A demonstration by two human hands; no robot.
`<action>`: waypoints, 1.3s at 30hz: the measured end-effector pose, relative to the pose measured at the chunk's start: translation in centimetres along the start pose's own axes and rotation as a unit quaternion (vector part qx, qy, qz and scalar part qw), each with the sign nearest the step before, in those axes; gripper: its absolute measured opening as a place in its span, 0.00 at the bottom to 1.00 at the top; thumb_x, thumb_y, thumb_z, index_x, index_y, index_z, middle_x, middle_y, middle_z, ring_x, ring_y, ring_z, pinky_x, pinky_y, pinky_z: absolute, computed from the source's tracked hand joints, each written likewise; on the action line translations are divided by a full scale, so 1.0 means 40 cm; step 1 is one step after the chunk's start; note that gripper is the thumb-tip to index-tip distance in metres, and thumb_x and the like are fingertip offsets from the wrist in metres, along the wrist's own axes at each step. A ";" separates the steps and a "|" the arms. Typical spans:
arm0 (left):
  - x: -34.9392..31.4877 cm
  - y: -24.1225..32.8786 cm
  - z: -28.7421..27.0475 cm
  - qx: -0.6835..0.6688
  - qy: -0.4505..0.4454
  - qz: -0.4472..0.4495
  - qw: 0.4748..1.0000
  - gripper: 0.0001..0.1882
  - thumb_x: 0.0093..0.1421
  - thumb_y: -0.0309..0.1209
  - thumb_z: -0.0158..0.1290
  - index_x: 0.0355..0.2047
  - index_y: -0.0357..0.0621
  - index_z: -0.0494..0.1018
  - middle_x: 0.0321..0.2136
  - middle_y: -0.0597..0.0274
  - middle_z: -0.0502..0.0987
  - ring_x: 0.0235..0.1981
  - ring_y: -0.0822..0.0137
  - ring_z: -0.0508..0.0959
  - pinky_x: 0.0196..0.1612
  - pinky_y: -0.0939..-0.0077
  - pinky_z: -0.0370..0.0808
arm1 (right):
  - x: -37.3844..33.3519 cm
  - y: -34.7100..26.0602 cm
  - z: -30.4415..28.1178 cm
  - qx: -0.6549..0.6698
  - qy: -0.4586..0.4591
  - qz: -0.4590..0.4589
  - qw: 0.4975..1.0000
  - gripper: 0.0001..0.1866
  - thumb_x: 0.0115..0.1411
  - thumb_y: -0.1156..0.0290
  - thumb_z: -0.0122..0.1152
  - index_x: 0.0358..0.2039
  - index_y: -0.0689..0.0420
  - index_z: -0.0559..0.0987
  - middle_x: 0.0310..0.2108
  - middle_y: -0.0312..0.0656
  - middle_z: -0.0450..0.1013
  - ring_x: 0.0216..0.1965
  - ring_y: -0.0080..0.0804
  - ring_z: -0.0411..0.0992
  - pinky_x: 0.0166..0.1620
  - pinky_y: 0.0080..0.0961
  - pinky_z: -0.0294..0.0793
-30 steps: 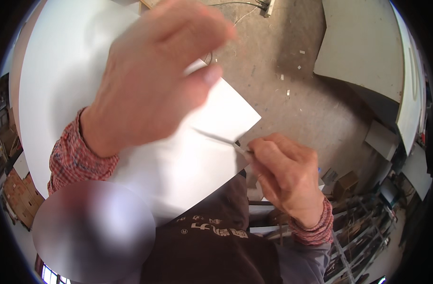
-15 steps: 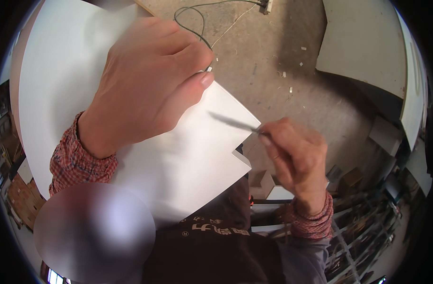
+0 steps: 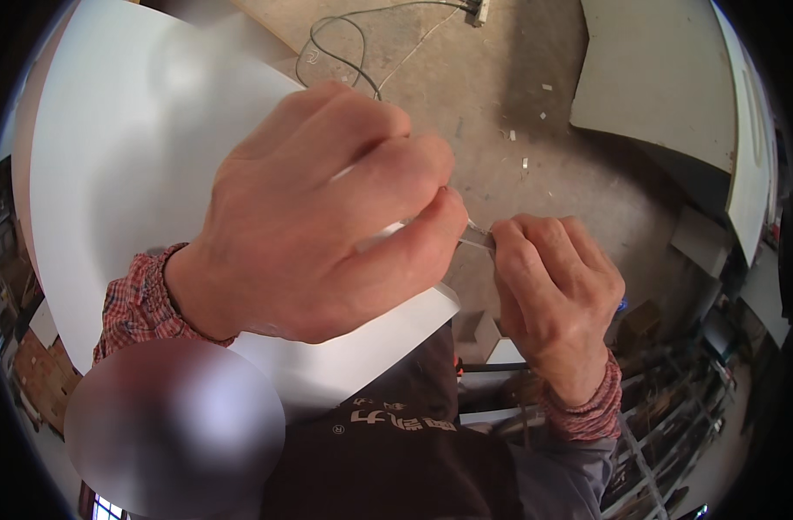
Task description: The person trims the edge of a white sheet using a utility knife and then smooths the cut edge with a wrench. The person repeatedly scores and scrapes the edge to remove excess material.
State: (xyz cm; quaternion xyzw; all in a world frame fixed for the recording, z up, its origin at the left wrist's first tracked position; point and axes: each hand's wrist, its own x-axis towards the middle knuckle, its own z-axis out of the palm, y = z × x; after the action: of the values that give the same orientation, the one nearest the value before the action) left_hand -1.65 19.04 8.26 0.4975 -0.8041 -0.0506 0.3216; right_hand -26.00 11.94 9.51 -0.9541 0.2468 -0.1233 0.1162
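Note:
A large white panel (image 3: 327, 364) with a notched corner lies beneath my left hand and across my lap. My left hand (image 3: 327, 225) is closed above that corner, its thumb and fingers pinched together; what they grip is hidden. Just right of it, my right hand (image 3: 556, 295) is closed on a thin blade (image 3: 477, 236), which shows as a short, narrow piece bridging the gap between the hands. Its far end is hidden by my left fingers. Both forearms wear red checked cuffs.
A dark cable (image 3: 362, 65) loops on the concrete floor (image 3: 466, 113) beyond the panel, among small white scraps. Another pale board (image 3: 656, 87) stands at the far right. Below it are cardboard boxes (image 3: 643, 329) and a metal rack (image 3: 647, 442). A blurred round shape covers the lower left.
My left hand has moved right and nearer, over the panel's notched corner. My right hand has shifted slightly right, and the blade's tip has passed out of sight behind my left fingers.

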 end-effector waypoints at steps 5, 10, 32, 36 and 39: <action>0.002 0.000 0.021 0.017 -0.008 0.009 1.000 0.14 0.35 0.29 0.62 0.26 0.41 0.77 0.31 0.61 0.76 0.37 0.57 0.77 0.42 0.57 0.80 | 0.002 0.016 0.012 -0.020 0.029 -0.020 0.999 0.16 0.41 0.75 0.68 0.34 0.56 0.81 0.29 0.33 0.73 0.28 0.28 0.72 0.27 0.25 0.68; -0.007 0.001 0.009 0.017 -0.042 0.026 0.999 0.10 0.37 0.29 0.60 0.22 0.42 0.74 0.27 0.61 0.75 0.35 0.58 0.77 0.43 0.56 0.80 | 0.005 0.021 0.021 -0.008 0.028 -0.033 0.999 0.16 0.41 0.75 0.68 0.34 0.56 0.81 0.29 0.33 0.73 0.28 0.28 0.72 0.26 0.25 0.67; 0.002 0.013 0.003 0.029 -0.080 0.031 0.996 0.10 0.35 0.31 0.56 0.20 0.39 0.72 0.23 0.61 0.71 0.32 0.57 0.77 0.41 0.61 0.79 | -0.009 0.022 0.027 0.014 0.022 -0.041 0.999 0.16 0.41 0.73 0.68 0.35 0.57 0.81 0.31 0.34 0.75 0.27 0.28 0.72 0.25 0.26 0.66; 0.001 0.012 -0.005 0.035 -0.091 0.044 0.994 0.11 0.36 0.30 0.57 0.21 0.39 0.73 0.23 0.60 0.71 0.33 0.57 0.77 0.41 0.62 0.79 | -0.006 0.016 0.037 0.020 0.038 -0.036 0.998 0.16 0.41 0.73 0.68 0.34 0.57 0.81 0.30 0.34 0.74 0.27 0.28 0.73 0.25 0.26 0.67; 0.000 0.014 -0.011 0.017 -0.109 0.048 0.993 0.11 0.35 0.30 0.57 0.22 0.38 0.73 0.23 0.60 0.71 0.33 0.57 0.76 0.40 0.63 0.78 | -0.021 0.005 0.037 0.020 0.033 -0.034 0.999 0.16 0.41 0.73 0.67 0.34 0.56 0.80 0.30 0.34 0.74 0.27 0.29 0.73 0.25 0.26 0.67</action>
State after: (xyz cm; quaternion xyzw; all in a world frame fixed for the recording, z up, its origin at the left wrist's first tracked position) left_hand -1.84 19.42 8.83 0.4556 -0.8578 -0.0750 0.2257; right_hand -26.35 12.41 7.91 -0.9549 0.2157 -0.1632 0.1224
